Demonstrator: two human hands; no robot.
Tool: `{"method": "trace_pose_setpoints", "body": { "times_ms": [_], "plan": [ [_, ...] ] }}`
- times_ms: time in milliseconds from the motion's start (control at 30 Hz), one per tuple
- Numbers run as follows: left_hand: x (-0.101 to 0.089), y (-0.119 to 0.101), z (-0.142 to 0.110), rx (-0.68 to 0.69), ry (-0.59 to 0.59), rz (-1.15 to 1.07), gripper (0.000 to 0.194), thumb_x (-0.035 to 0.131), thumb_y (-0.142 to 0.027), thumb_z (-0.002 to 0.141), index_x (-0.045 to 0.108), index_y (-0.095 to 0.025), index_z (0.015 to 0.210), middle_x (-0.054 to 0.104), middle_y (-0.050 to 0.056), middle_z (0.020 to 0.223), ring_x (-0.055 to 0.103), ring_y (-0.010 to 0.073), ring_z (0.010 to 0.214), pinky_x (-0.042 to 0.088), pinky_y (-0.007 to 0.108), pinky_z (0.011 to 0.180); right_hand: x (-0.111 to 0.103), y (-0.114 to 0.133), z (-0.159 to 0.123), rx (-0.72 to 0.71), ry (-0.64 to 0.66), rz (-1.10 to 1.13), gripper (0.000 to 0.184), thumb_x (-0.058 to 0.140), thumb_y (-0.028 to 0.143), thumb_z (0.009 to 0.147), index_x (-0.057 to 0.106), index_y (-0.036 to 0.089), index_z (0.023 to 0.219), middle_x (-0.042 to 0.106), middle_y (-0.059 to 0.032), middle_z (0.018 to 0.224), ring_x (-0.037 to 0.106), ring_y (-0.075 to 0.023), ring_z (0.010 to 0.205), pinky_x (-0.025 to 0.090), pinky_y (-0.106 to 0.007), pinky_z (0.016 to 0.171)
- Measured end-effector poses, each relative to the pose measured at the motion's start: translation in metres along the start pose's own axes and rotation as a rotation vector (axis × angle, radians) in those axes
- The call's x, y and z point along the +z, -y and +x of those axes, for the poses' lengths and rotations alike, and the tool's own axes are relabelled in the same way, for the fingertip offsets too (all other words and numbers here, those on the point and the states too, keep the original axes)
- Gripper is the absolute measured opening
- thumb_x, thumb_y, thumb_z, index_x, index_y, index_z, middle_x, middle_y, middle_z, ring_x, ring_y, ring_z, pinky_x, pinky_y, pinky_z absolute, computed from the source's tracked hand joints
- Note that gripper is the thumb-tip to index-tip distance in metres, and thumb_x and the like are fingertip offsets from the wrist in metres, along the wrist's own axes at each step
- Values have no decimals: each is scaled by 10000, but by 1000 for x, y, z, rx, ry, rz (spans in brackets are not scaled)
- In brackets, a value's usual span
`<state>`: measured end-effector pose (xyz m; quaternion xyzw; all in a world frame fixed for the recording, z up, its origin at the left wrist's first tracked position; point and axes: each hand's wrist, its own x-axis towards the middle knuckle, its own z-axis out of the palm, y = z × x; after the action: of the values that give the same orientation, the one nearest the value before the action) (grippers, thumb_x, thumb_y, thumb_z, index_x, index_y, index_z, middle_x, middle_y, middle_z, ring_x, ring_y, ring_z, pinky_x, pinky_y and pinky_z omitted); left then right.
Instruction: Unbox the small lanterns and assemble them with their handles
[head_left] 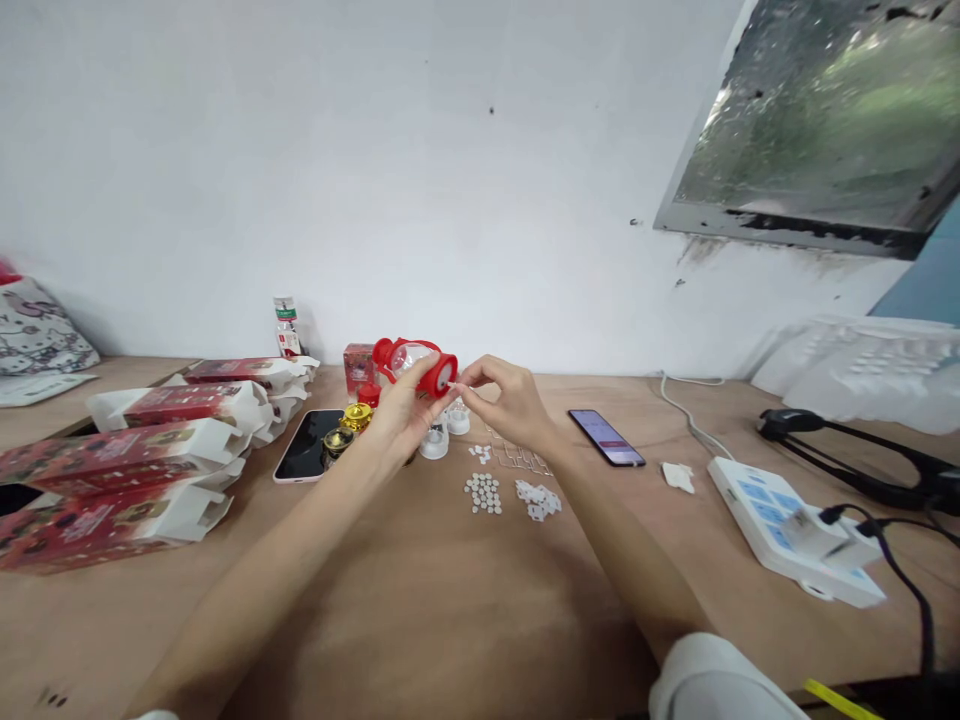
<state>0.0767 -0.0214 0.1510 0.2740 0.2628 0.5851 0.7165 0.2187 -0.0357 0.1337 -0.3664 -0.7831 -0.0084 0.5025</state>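
Note:
My left hand (403, 418) is wrapped round a small red lantern (444, 374) with a clear middle, tilted on its side so that its round base faces right. At that base, the fingers of my right hand (511, 398) pinch a small white piece (453, 386), too small to make out fully. Below on the table lie several round white discs (483, 493) and a pile of white plastic pieces (538, 499). Clear white-rimmed parts (434, 442) stand just under my hands. A gold lantern part (358, 416) and a dark bronze one (338, 441) are left of my left wrist.
Several red-and-white folded boxes (180, 407) line the left side, beside a phone lying face up (306, 446). On the right are another phone (606, 437), a white power strip (780, 530) with plugs and cables, and a black frame-like object (870, 455). A bottle (286, 325) stands by the wall.

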Motion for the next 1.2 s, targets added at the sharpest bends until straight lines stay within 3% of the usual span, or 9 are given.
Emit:
{"method": "trace_pose_setpoints", "body": {
  "times_ms": [233,367,467,600,733,800,900,967,1200],
  "plan": [
    [-5,-24,9,38,-88,-20,138,656,-154,763,548,-195,839,638,44,845,629,185,910,575,319,797,-3,-50,-1,358,695,-353,72,598,143,687,585,178,625,631,7,629,562,-118,579,405,-227,527],
    [-6,-26,8,24,-47,-26,264,704,-166,710,535,-218,905,637,49,868,644,204,905,573,321,789,16,-76,-9,437,810,-435,208,630,41,558,538,191,446,527,37,421,502,-110,441,361,-218,443],
    [-6,-23,8,-16,-21,-11,309,715,-186,702,533,-217,950,640,52,859,658,202,855,571,313,762,25,-85,-15,458,838,-458,219,640,12,537,563,196,448,548,36,429,515,-118,432,368,-222,443],
    [-7,-19,9,-32,-20,-19,256,697,-173,723,547,-197,929,640,56,850,660,197,821,561,318,762,23,-85,-16,435,725,-501,165,626,35,608,608,193,562,649,-7,595,591,-158,562,395,-237,517],
    [-6,-18,9,-14,-37,-45,203,694,-166,731,570,-174,891,640,66,861,656,199,815,547,325,779,12,-67,-6,398,496,-546,155,491,148,806,642,173,779,696,-75,823,628,-196,749,426,-277,650],
    [-5,-18,8,-5,-50,-76,142,672,-173,761,578,-168,868,643,68,859,654,196,810,546,329,785,8,-49,-2,342,254,-513,202,427,208,872,625,171,893,690,-76,888,621,-178,753,436,-285,677],
    [-1,-16,5,-1,-66,-105,63,638,-167,797,586,-150,828,647,80,850,650,184,794,550,324,786,2,-18,-1,116,-270,-357,165,459,253,880,606,182,862,672,-34,786,575,-128,607,451,-266,623],
    [1,-15,4,-17,-67,-95,50,629,-166,808,592,-133,806,649,94,833,651,184,778,555,313,768,1,-1,-2,-43,-463,-277,119,505,241,862,602,196,809,650,-7,709,539,-110,544,450,-257,575],
    [4,-5,-3,-51,0,-57,35,618,-137,812,610,-128,779,653,67,775,638,135,659,574,311,747,7,5,-4,-229,-326,-238,127,542,202,866,648,210,796,657,-26,757,595,-134,695,495,-271,611]
  ]
}}
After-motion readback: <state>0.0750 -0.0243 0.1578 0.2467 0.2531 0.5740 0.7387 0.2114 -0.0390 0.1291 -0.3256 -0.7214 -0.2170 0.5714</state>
